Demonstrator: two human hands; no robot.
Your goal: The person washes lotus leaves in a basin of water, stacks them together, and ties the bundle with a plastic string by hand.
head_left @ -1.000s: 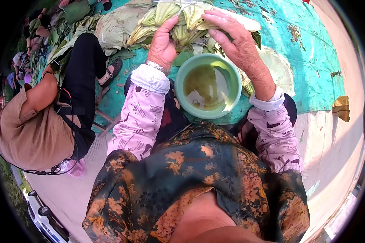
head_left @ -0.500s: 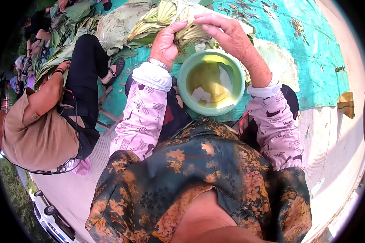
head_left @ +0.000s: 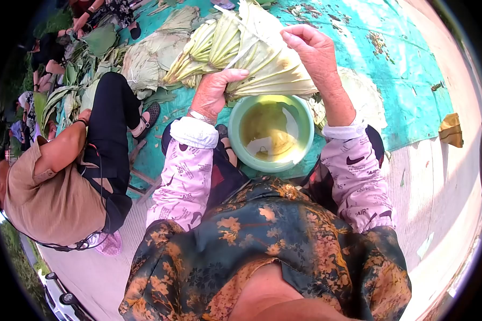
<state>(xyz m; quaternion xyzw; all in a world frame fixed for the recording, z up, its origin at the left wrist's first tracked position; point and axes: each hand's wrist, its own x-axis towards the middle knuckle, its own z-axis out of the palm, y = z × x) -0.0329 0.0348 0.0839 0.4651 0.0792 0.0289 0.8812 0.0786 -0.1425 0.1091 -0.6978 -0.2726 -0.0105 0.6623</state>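
My left hand (head_left: 211,92) is closed on the near edge of a large, pale green lotus leaf (head_left: 276,67), folded like a fan with ribs spreading out. Its thumb lies on top of the leaf. My right hand (head_left: 313,53) is closed in a pinch, thumb and forefinger at the leaf's upper right edge. Just nearer than the leaf stands a light green basin (head_left: 240,155) with yellowish liquid in it. More pleated leaves (head_left: 190,61) lie beyond my left hand.
A turquoise tarp (head_left: 407,112) covers the ground, with dry scraps (head_left: 380,45) on it. At left a person in a brown shirt (head_left: 53,200) sits close by. Flattened leaves (head_left: 364,99) lie right of the basin. Farther off are other people and a white car (head_left: 61,297).
A fan-folded leaf is now lifted in my left hand over the basin's far side. My right hand has gone from outstretched fingers to a pinch at its edge. The whole view has shifted slightly.
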